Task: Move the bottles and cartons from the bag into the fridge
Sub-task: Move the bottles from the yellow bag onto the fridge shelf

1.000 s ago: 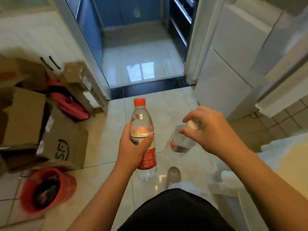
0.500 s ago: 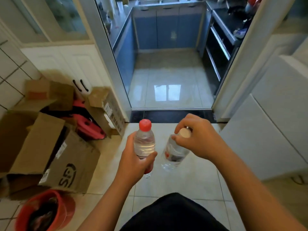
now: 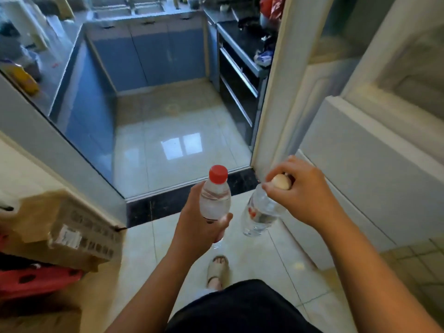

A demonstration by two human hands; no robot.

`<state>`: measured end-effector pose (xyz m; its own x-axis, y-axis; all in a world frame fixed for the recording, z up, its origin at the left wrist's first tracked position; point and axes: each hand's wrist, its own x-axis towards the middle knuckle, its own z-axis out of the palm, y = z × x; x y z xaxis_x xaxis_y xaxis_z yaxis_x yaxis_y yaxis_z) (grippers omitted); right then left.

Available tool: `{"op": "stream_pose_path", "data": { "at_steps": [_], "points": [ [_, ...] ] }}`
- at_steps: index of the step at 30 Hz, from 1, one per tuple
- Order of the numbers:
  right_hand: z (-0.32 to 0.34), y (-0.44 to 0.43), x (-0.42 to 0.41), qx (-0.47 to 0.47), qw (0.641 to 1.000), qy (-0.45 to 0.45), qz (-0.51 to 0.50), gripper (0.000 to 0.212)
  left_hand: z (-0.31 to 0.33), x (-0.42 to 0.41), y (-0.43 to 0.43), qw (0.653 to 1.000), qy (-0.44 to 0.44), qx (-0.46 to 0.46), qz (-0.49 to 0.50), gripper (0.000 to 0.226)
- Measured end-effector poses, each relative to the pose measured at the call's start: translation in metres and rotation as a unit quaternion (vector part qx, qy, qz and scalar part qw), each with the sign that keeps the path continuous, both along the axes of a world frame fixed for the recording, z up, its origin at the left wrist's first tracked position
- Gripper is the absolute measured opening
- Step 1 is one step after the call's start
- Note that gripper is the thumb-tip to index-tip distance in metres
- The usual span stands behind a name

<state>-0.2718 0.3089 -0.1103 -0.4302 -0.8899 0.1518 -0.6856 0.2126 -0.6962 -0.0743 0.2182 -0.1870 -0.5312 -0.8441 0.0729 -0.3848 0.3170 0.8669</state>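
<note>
My left hand [image 3: 200,227] grips the body of a clear water bottle with a red cap [image 3: 216,195], held upright in front of me. My right hand [image 3: 300,191] holds a second clear bottle with a white cap [image 3: 260,213] by its top, so it hangs tilted just right of the first. The two bottles are close together, a small gap between them. No bag or fridge interior shows in view.
A kitchen doorway with a dark threshold [image 3: 182,200] is straight ahead, with blue cabinets [image 3: 149,51] and a black oven [image 3: 237,75] beyond. Cardboard boxes [image 3: 60,231] and a red item [image 3: 36,280] lie at the left. A white cabinet [image 3: 365,169] stands at the right. My sandalled foot [image 3: 217,270] is on the tiles.
The view has lifted and advanced towards the kitchen doorway. Both hands keep their bottles, carried forward; the boxes have slid to the lower left.
</note>
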Motion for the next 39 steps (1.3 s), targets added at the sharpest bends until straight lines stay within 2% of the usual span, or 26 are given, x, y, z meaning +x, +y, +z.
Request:
{"op": "stream_pose_path", "data": {
  "at_steps": [5,9,13,18,25,33,39],
  "points": [
    [0.018,-0.033,-0.07,-0.027,0.991,0.039,-0.128,0.013,0.021,-0.093,-0.081,0.991,0.017,0.015,-0.133,0.068],
    [0.046,-0.044,-0.119,-0.086,0.966,0.076,-0.232,0.014,0.043,-0.174,-0.128,0.971,0.068,0.025,-0.229,0.066],
    [0.083,-0.05,-0.165,-0.144,0.927,0.136,-0.318,0.013,0.073,-0.257,-0.151,0.942,0.097,0.013,-0.322,0.067],
    [0.132,-0.049,-0.222,-0.252,0.852,0.176,-0.423,0.016,0.119,-0.355,-0.154,0.9,0.142,-0.002,-0.412,0.065],
    [0.182,-0.037,-0.312,-0.373,0.764,0.18,-0.495,0.011,0.176,-0.476,-0.123,0.866,0.233,-0.001,-0.443,0.072],
    [0.229,-0.009,-0.421,-0.445,0.712,0.225,-0.494,0.011,0.23,-0.591,-0.078,0.844,0.301,-0.013,-0.445,0.065],
    [0.231,0.009,-0.487,-0.457,0.67,0.258,-0.524,0.01,0.24,-0.666,-0.05,0.833,0.32,0.032,-0.45,0.069]
  ]
}}
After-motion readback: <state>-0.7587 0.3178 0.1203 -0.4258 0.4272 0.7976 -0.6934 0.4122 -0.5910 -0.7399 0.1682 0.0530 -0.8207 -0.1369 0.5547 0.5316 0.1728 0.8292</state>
